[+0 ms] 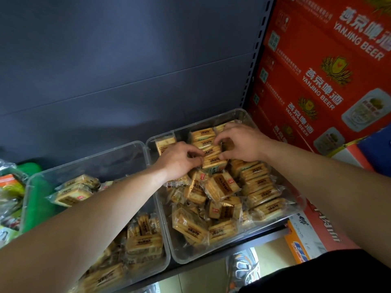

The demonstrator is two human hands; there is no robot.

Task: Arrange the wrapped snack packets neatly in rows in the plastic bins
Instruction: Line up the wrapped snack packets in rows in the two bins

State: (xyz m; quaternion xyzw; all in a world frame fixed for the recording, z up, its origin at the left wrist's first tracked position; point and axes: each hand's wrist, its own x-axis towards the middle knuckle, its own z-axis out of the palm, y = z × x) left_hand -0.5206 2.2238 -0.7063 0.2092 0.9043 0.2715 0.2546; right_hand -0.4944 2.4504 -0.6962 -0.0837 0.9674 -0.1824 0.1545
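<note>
Fingers (195, 156) of the left hand (179, 160) curl into a narrow pinch on the left end of one cracker packet (214, 163). The right hand (243, 142) meets it from the other side. Its thumb is at the packet's right end & its fingers bend down tight over the pack just behind, so we read both hands as holding, not spread. Whether the right fingertips grip that second pack or only touch it, we can't tell.

The held packet sits in the right bin (190, 253), toward the back & about mid-width. It's at the near end of a short middle row (204, 137) of packs standing on edge. Along the bin's right wall we see a longer right row (261, 188), tidy, running back to front. Btwn that row & the left wall lies a loose heap (211, 199), packs tilted every way. One lone pack (166, 143) stands in the back left corner.

The left bin (95, 166), touching the right one, holds jumbled packs (143, 240) partly under the left forearm. Both bins sit on a shelf w/ a dark grey back panel (127, 60). Red Yanjing Beer cartons (330, 66) stack up just right of the slotted upright (255, 66). Green snack bags (10, 187) lie far left. A sneaker (243, 269) shows on the floor below.
</note>
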